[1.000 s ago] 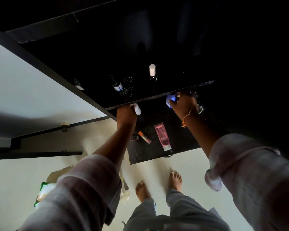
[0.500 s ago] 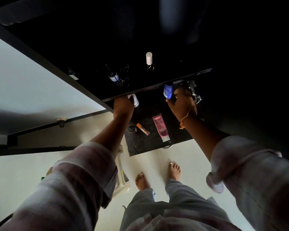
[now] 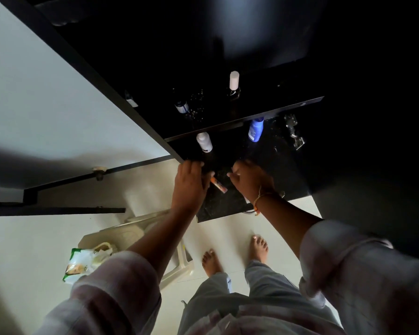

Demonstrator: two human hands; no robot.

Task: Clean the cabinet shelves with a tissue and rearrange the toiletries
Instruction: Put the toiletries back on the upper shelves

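Note:
The dark lower shelf (image 3: 230, 209) carries a white bottle (image 3: 204, 142) and a blue bottle (image 3: 255, 130), both standing free near its back. My left hand (image 3: 189, 184) rests palm down at the shelf's front left, its fingers curled over the edge. My right hand (image 3: 252, 180) is curled over the spot where the pink tube lay; the tube is hidden under it. A small orange tube (image 3: 219, 186) lies between the two hands. On the upper shelf (image 3: 264, 112) stand a white-capped bottle (image 3: 234, 81) and a dark bottle with a blue label (image 3: 182, 107).
A white cabinet door (image 3: 46, 105) hangs open on the left. A shiny metal fitting (image 3: 293, 134) sits at the lower shelf's right. Below, a white plastic stool (image 3: 155, 226) holds a green-and-white wipes packet (image 3: 82, 262). My bare feet (image 3: 235, 255) stand on the pale floor.
Both hands let go of the bottles at the back of the lower shelf and drew toward its front. The white and blue bottles now stand free.

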